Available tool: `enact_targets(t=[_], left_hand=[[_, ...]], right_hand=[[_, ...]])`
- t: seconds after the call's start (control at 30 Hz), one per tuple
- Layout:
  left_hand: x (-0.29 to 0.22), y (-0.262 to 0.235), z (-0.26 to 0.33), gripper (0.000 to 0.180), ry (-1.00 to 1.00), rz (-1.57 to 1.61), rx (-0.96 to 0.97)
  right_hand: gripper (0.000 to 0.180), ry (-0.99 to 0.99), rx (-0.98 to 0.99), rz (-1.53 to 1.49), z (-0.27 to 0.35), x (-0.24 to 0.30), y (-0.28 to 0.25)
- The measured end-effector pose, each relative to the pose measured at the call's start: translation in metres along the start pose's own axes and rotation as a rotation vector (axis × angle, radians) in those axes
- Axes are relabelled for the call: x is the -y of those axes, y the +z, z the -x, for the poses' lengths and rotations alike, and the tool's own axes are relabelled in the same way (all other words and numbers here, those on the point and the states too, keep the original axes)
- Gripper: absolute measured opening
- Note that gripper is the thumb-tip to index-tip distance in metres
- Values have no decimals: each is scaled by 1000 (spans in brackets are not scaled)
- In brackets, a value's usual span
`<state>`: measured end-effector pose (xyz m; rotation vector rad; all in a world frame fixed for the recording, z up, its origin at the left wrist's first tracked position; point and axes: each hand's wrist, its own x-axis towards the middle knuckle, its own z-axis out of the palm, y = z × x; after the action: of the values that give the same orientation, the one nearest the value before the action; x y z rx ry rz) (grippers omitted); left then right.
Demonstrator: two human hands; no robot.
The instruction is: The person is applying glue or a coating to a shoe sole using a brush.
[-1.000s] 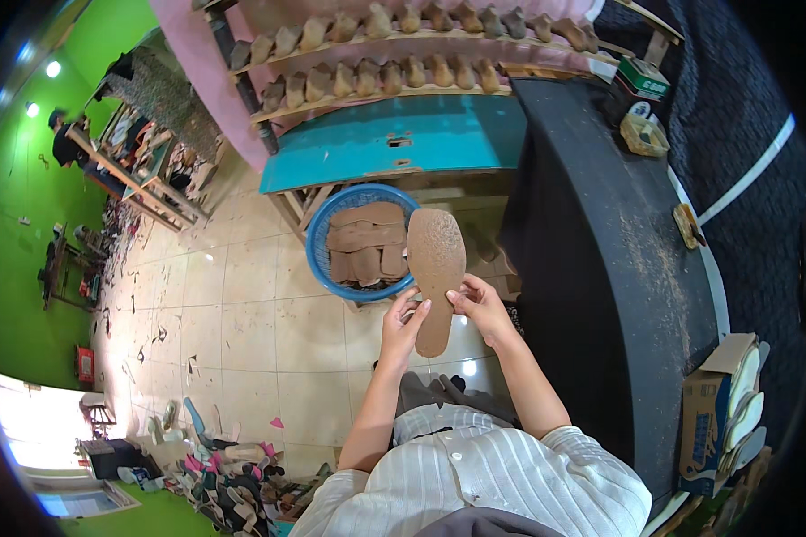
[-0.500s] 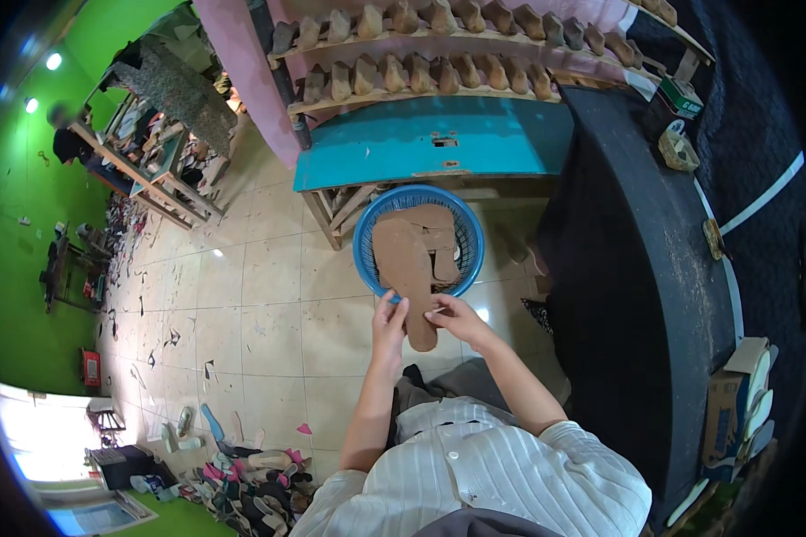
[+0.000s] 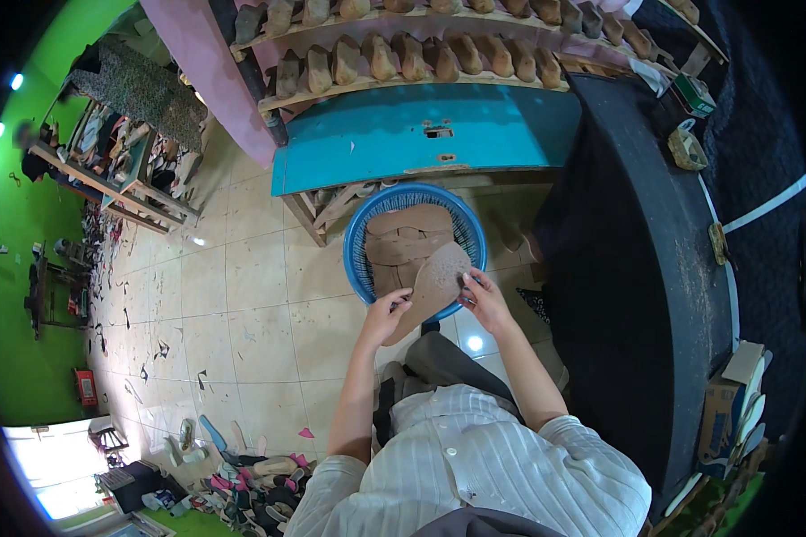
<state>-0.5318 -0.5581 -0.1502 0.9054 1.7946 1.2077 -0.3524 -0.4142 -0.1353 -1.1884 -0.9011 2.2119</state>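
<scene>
A flat brown shoe insole [image 3: 441,276] is held at a slant in front of my body, over the near rim of a blue plastic basket [image 3: 350,246]. My left hand [image 3: 385,319] pinches its edge near the narrow end. At the wide end, my right hand [image 3: 485,302] grips the right edge between thumb and fingers. The upper face of this end looks rough and speckled. Inside the basket lie several more brown insoles [image 3: 409,220], overlapping one another and partly covered by the held one.
A turquoise bench [image 3: 358,134] stands behind the basket, below shelves of shoe lasts [image 3: 381,58]. A black-covered table [image 3: 640,268] runs along my right. Shoes and scraps lie heaped [image 3: 251,488] at lower left. A person [image 3: 40,161] is at the far left.
The insole has turned, its wide end swinging right and toward me. My right hand has moved from the narrow end to the wide end. More insoles in the basket now show.
</scene>
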Motion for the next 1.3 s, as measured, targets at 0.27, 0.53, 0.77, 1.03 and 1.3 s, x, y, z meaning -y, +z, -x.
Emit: enact_targets(t=[0.27,0.53,0.77,1.03,1.3], left_hand=[[30,1,-59,36,-110,-111,156],[97,-10,-98,29,-150,-138,126],[127,-10,-124,31,-123,-269,115],[161,-3,-118,32,-203,-502,-114],[152,18,-122,28,-249,-621,-251]], right_hand=[[12,129,-142,4,-64,-5,-39],[28,231,-255,93,-105,-49,-62],[55,158,-269,398,-142,-89,-81],[58,25,-327,1144,-158,-103,-58],[58,12,-377,1251,-170,-111,-51]])
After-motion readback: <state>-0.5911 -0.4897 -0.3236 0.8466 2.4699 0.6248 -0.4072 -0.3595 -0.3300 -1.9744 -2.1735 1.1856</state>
